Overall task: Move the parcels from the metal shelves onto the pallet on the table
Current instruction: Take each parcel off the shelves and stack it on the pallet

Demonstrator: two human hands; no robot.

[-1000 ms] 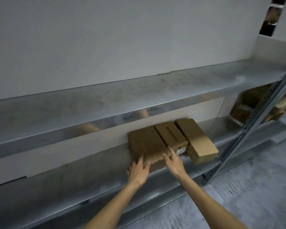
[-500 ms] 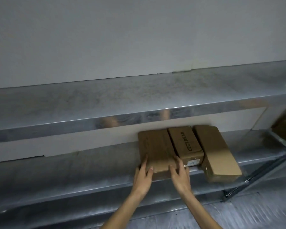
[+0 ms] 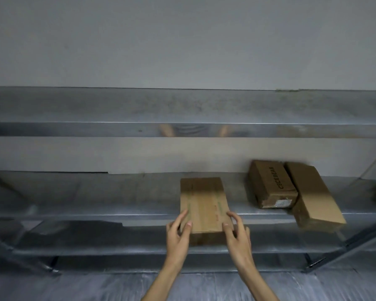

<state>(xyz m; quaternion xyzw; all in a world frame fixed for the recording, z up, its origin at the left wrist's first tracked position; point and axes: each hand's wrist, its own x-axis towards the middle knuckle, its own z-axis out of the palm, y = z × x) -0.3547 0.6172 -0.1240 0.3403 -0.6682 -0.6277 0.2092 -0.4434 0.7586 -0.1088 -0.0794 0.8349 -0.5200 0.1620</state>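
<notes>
Head view. Faces the metal shelves (image 3: 96,198) and looks down on the middle level. Grips the near end of a flat brown parcel (image 3: 202,200) with both hands. Clamps the left hand (image 3: 178,233) on the near left corner, thumb on the top face, fingers curled along the side. Clamps the right hand (image 3: 237,235) on the near right corner in the same manner, thumb on top. Holds the flat brown parcel lengthwise, far end over the middle shelf, near end out past the shelf's front edge and above the lower level. Cannot tell whether the far end rests on the metal or rides just clear of it.

Further right on the same level, well apart from the held one, finds two more boxes. Reads CECEBEAR along the top of the printed parcel (image 3: 271,185) and sees a pale label on its near end. Sees the plain parcel (image 3: 313,196) pressed against its right side, skewed, near corner jutting past the front edge.

Catches a faint reflection of both forearms in the front lip of the upper shelf (image 3: 117,105). Takes in a pale wall (image 3: 182,40) behind, a grey floor (image 3: 204,285) below and a slanting metal post (image 3: 356,242) at the right.
</notes>
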